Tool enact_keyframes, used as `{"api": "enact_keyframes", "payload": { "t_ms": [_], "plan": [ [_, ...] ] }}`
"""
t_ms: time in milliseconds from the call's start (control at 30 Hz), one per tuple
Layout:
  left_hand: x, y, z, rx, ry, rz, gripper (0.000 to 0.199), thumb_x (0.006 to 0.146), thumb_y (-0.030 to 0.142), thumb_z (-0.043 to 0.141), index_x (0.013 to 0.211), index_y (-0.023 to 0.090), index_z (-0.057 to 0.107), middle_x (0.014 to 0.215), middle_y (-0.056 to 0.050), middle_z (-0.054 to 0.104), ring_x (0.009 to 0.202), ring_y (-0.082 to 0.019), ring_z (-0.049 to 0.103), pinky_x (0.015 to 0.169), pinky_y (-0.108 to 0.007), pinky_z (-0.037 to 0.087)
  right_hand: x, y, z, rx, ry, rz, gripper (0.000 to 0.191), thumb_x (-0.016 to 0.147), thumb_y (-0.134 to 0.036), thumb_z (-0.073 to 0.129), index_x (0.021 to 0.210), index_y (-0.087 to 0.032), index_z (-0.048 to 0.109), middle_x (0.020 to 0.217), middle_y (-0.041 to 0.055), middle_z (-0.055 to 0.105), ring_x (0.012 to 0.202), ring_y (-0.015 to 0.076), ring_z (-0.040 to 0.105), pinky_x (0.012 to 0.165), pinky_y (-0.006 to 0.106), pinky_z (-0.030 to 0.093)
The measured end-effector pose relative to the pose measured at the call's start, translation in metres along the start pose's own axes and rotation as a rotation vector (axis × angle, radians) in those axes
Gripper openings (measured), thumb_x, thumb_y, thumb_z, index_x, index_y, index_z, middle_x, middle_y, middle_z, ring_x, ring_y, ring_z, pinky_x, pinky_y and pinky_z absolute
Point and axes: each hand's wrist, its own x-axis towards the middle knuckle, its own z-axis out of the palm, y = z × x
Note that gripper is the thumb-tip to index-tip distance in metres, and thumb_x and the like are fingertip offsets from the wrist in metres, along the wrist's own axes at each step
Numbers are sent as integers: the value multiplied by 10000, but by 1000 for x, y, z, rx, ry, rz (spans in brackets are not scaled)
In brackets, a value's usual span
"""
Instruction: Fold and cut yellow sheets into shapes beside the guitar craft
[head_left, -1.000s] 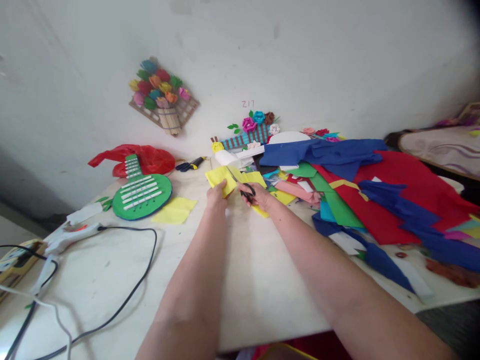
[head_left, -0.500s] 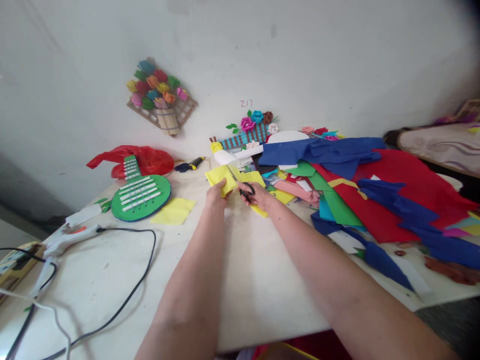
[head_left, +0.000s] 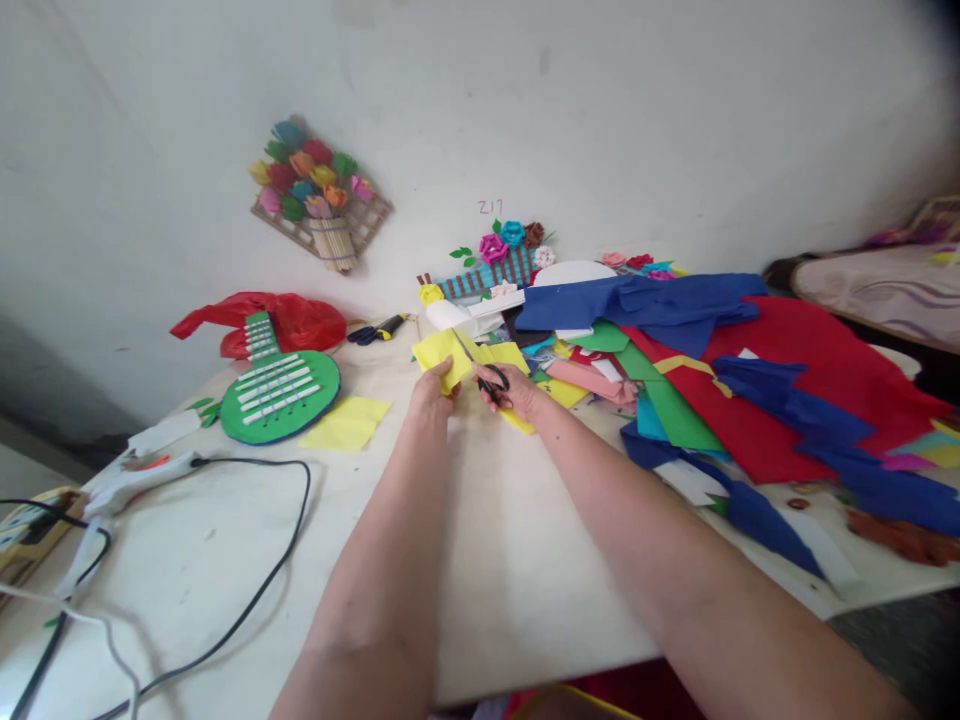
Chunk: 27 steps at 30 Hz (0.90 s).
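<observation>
Near the middle of the table, my left hand [head_left: 433, 386] pinches a piece of yellow paper [head_left: 442, 354] between thumb and fingers. My right hand [head_left: 514, 391] is closed around the black handles of a pair of scissors [head_left: 492, 381]. Their blades point up and left and lie at the right edge of the yellow paper. More yellow paper shows just behind and below the scissors. Another yellow sheet [head_left: 346, 423] lies flat to the left, beside a green guitar-shaped craft [head_left: 280, 396] with white strips.
A glue gun [head_left: 142, 480] and its looping black cable [head_left: 306, 500] lie at the left. Pliers [head_left: 377, 329] rest near a red plastic bag [head_left: 300, 318]. Blue, red and green sheets [head_left: 750, 390] are heaped at the right.
The view has shifted very slightly. Both hands, the yellow paper and the scissors look almost the same as before.
</observation>
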Motion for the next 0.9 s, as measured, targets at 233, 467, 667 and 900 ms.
{"api": "enact_keyframes", "payload": {
  "t_ms": [233, 467, 667, 900],
  "plan": [
    [-2, 0, 2, 21, 7, -17, 137, 676, 112, 663, 700, 153, 534, 618, 5, 548, 466, -72, 504, 334, -151, 284, -3, -4, 3, 14, 34, -12, 351, 720, -490, 600, 720, -147, 525, 449, -34, 526, 310, 53, 426, 279, 154, 250],
    [-1, -3, 2, -2, -5, 23, 155, 671, 97, 662, 663, 141, 514, 576, 8, 521, 414, -53, 445, 312, -157, 172, -5, -7, 8, 19, 60, 17, 346, 712, -484, 615, 732, -153, 514, 446, -43, 513, 314, 49, 403, 305, 161, 302],
    [-1, -3, 1, -3, -2, 39, 141, 684, 93, 640, 675, 140, 507, 566, 11, 518, 412, -56, 451, 311, -162, 184, -1, -3, 9, 28, 58, 8, 397, 653, -521, 654, 709, -159, 501, 430, -51, 488, 324, 53, 393, 310, 167, 299],
    [-2, -3, 1, -2, -1, 70, 132, 686, 88, 636, 683, 138, 513, 562, 13, 515, 406, -56, 454, 323, -165, 196, 2, 1, 8, 42, 49, -8, 404, 653, -536, 647, 701, -164, 499, 430, -57, 478, 324, 49, 379, 307, 167, 291]
  ]
}}
